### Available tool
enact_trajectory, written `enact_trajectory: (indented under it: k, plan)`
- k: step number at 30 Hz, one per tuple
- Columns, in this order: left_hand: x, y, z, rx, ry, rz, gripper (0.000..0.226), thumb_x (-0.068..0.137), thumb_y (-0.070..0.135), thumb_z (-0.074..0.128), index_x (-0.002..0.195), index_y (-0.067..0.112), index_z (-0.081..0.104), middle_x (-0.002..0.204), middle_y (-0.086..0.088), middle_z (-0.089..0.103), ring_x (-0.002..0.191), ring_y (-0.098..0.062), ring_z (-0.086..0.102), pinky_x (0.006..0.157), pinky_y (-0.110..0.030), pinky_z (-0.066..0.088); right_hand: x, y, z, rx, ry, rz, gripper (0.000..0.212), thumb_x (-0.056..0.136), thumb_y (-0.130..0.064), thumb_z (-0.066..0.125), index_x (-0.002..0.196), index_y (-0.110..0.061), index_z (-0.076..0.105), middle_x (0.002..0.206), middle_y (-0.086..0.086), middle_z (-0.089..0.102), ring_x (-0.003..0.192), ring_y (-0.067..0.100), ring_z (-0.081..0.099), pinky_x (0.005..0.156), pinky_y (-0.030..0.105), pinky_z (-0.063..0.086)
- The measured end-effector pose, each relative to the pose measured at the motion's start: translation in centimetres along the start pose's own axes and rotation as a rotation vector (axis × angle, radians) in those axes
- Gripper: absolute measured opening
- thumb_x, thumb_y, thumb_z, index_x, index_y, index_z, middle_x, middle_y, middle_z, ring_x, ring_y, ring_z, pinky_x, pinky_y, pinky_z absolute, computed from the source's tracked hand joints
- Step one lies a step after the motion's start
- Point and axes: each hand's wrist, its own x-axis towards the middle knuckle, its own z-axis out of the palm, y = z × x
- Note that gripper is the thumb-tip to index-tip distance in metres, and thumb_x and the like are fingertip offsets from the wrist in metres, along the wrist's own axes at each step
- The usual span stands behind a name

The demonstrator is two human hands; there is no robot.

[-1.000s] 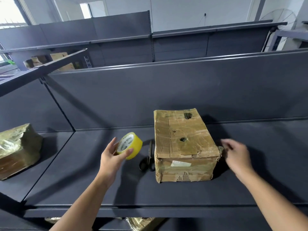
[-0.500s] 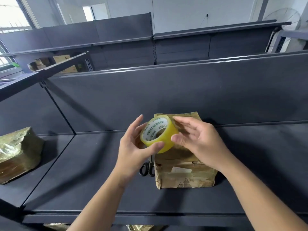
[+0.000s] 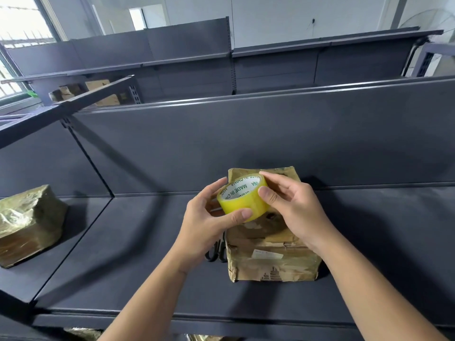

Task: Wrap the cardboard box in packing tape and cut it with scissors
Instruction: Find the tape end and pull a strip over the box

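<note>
- Spanning the lower view, a dark grey metal shelf (image 3: 138, 254) carries everything near; a seam splits it into a left bay and a wider right bay.
- Behind it stands a plain grey back panel (image 3: 246, 143). Past its top edge runs a further row of grey shelving (image 3: 187, 52) against a white wall (image 3: 295, 13), with a bright window (image 3: 22, 23) at the far left.
- The cardboard box (image 3: 273, 264) sits in the right bay, its far end close to the back panel. It is brown and creased, with glossy tape already over its skin, a small white label on the near face and torn edges along the top. The hands hide much of its top.
- A lumpy parcel (image 3: 27, 225) wrapped in shiny tape lies in the left bay, well apart from the box.
- Some plain cartons (image 3: 98, 92) sit on the distant shelving at upper left.
- The left hand (image 3: 209, 222) grips the tape roll (image 3: 242, 200) from below, thumb across its outer band.
- The right hand (image 3: 293, 212) pinches the same roll from the right, thumb on the band and forefinger over the top rim.
- The roll is yellow, its white core printed "MADE IN CHINA", and it is held above the box's left half.
- Black scissors (image 3: 216, 252) lie just beside the box's left side, only the handle loops showing under the left wrist.
</note>
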Motion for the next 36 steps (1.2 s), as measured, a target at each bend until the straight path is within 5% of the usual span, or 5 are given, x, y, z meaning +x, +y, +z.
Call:
enact_trajectory:
  k: [13,18,23,29,36]
  plan:
    - [1.5,-0.4,1.9,0.264,0.282,0.110,0.089,0.043,0.074,0.090,0.120,0.036,0.068,0.110,0.006,0.072,0.093,-0.012,0.073,0.079,-0.034,0.063,0.0,-0.4,1.0,-0.218,0.215,-0.141,0.044,0.093,-0.030,0.070,0.135,-0.016,0.065,0.129,-0.003,0.070,0.117,0.002,0.064,0.094,0.019,0.055]
    - [1.8,-0.3,2.4,0.285,0.301,0.132,0.078,0.050,0.075,0.082,0.114,0.031,0.069,0.105,0.003,0.071,0.089,-0.010,0.070,0.069,-0.020,0.056,-0.6,0.2,1.7,-0.234,0.271,-0.207,0.056,0.089,-0.043,0.068,0.136,-0.015,0.063,0.132,-0.006,0.067,0.119,-0.001,0.062,0.093,0.020,0.055]
    - [1.4,-0.7,2.6,0.191,0.218,0.125,0.069,0.061,0.074,0.082,0.117,0.035,0.071,0.113,0.004,0.070,0.101,-0.011,0.071,0.083,-0.032,0.061,-0.6,0.3,1.3,-0.135,0.328,-0.150,0.076,0.075,-0.059,0.073,0.138,-0.018,0.062,0.126,-0.009,0.069,0.113,-0.001,0.065,0.089,0.028,0.060]
    - [0.9,-1.4,2.6,0.182,0.196,0.146,0.047,0.068,0.054,0.084,0.110,0.035,0.072,0.115,0.004,0.065,0.105,-0.012,0.069,0.076,-0.020,0.058,-0.4,0.4,0.3,-0.184,0.310,-0.138,0.058,0.079,-0.031,0.085,0.133,-0.021,0.065,0.124,-0.014,0.068,0.117,0.000,0.063,0.099,0.032,0.055]
    - [1.1,-1.7,1.6,0.161,0.136,0.172,0.047,0.066,0.056,0.089,0.106,0.036,0.073,0.114,0.002,0.065,0.104,-0.017,0.070,0.081,-0.042,0.063,-0.5,0.4,0.0,-0.209,0.286,-0.183,0.066,0.072,-0.047,0.082,0.131,-0.021,0.066,0.117,-0.013,0.067,0.111,0.004,0.065,0.090,0.030,0.059]
